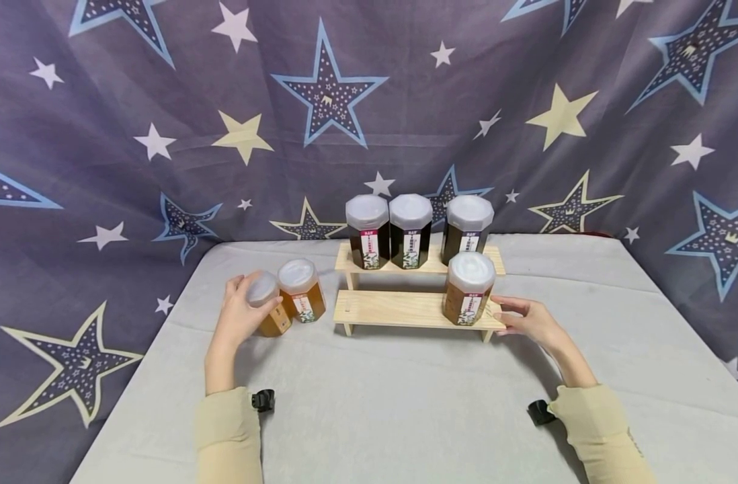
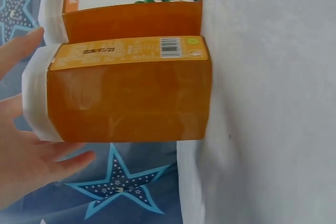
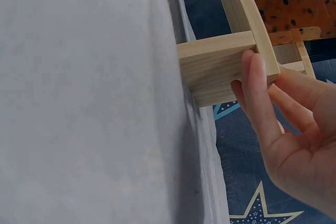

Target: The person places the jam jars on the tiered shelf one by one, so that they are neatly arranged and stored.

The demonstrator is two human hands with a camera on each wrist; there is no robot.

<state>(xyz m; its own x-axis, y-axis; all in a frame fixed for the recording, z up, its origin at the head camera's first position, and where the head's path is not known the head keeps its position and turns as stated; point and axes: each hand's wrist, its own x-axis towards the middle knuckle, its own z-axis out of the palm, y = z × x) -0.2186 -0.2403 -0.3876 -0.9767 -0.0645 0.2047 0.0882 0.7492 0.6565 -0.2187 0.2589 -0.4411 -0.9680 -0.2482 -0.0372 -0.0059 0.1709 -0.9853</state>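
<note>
In the head view my left hand (image 1: 238, 312) grips the white lid of an amber jar (image 1: 275, 321), thumb in front and fingers around the far side. This jar stands on the cloth against a second amber jar (image 1: 305, 304). The left wrist view shows a barcode and printed date on the nearer jar (image 2: 128, 98). My right hand (image 1: 529, 319) pinches the right end of the lower step of a wooden two-tier rack (image 1: 393, 308); the right wrist view shows fingers on the board's end (image 3: 226, 72). An amber jar with dark specks (image 1: 468, 296) stands on that step.
Along the upper step stand three dark jars with white lids, left (image 1: 369, 235), middle (image 1: 411, 235) and right (image 1: 466, 225), with a gap before the right one. A grey cloth (image 1: 405, 403) covers the table. A star-patterned curtain (image 1: 405, 81) hangs behind.
</note>
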